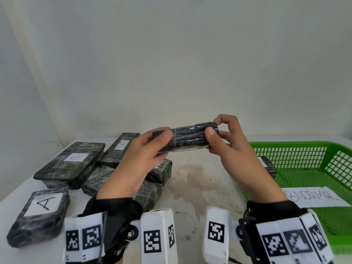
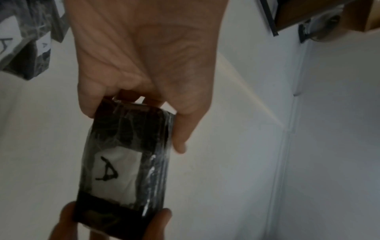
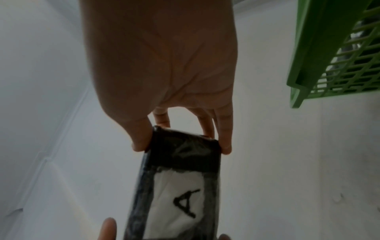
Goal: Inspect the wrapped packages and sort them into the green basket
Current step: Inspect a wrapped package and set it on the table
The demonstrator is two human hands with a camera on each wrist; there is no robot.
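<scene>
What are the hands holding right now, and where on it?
A black wrapped package marked A, held above the table: the left hand pinches its left end, the right hand its right end.

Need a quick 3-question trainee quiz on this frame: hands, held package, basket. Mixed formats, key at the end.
1. True or false: the left hand and the right hand each hold one end of the held package, lifted above the table.
2. Which letter is on the held package's white label, seen in the wrist views? a) A b) B c) no letter
3. Fill in: the paper sign lying in the green basket shows the letters "BNORMAL"; the basket stands on the person's ____ side.

Key: 1 true; 2 a; 3 right.
</scene>
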